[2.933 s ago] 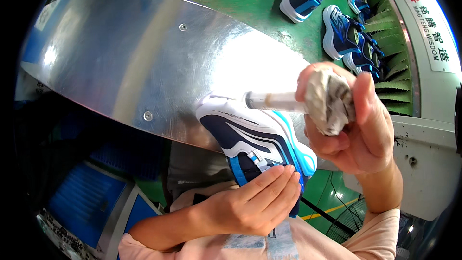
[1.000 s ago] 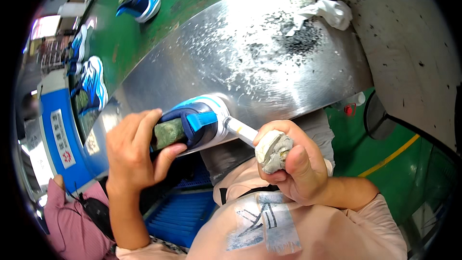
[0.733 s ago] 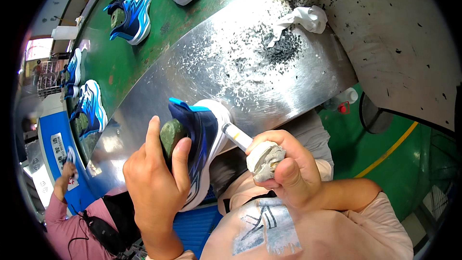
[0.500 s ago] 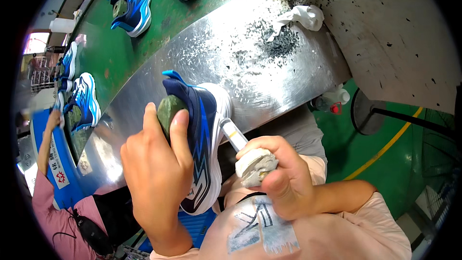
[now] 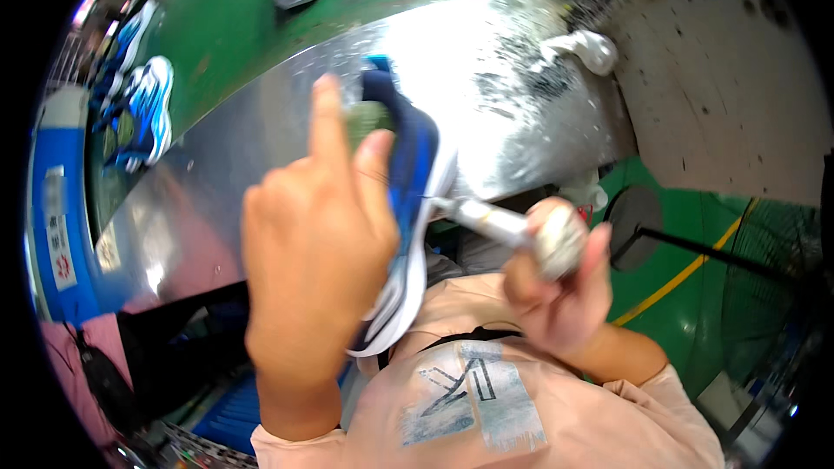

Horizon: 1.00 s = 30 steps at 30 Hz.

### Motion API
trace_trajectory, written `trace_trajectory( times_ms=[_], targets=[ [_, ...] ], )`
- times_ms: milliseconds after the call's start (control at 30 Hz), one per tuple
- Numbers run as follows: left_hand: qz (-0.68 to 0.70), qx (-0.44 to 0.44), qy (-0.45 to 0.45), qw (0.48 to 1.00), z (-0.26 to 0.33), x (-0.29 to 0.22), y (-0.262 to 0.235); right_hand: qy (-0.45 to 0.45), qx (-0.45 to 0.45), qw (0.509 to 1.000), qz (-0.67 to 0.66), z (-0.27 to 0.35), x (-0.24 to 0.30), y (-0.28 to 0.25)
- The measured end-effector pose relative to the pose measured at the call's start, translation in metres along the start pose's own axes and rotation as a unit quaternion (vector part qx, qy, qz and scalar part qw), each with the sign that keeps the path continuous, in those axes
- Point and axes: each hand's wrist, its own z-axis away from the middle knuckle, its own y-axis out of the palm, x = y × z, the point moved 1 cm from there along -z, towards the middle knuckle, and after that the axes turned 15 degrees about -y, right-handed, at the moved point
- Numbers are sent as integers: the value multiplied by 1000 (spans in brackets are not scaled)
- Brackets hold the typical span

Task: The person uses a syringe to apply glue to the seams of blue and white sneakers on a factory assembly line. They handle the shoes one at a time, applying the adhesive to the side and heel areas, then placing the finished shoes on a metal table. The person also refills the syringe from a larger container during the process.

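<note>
Shoe (image 5: 419, 161): ctr of frame, heel twd top, gripped in L hand (image 5: 317, 252), thumb by green insert (image 5: 371, 122). R hand (image 5: 563, 287) closed on syringe-like tube (image 5: 491, 219), tip nr white sole edge (image 5: 415, 278); contact unconf. (blur). Rec.: brace shoe, guide tip slowly, light even press.

Two hands (image 5: 317, 252) here, one syringe-like tool (image 5: 497, 221), one crumpled white wad (image 5: 594, 52), and shoes (image 5: 420, 156), at least five, some cut off!
</note>
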Motion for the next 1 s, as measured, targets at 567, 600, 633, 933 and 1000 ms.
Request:
trace_trajectory(
  times_ms=[567, 600, 633, 933, 1000],
  targets=[
    [56, -237, 180, 953, 68, 135, 23, 387, 187, 884, 183, -127, -38, 110],
    [45, -222, 161, 961, 74, 137, 23, 382, 194, 870, 244, -127, -35, 120],
    [51, -231, 157, 959, 77, 139, 26, 376, 216, 868, 241, -127, -35, 120],
    [45, -222, 153, 962, 91, 147, 32, 370, 237, 862, 252, -105, 2, 96],
    [50, -244, 147, 957, 94, 150, 39, 355, 234, 865, 267, -101, 10, 92]
  ],
)
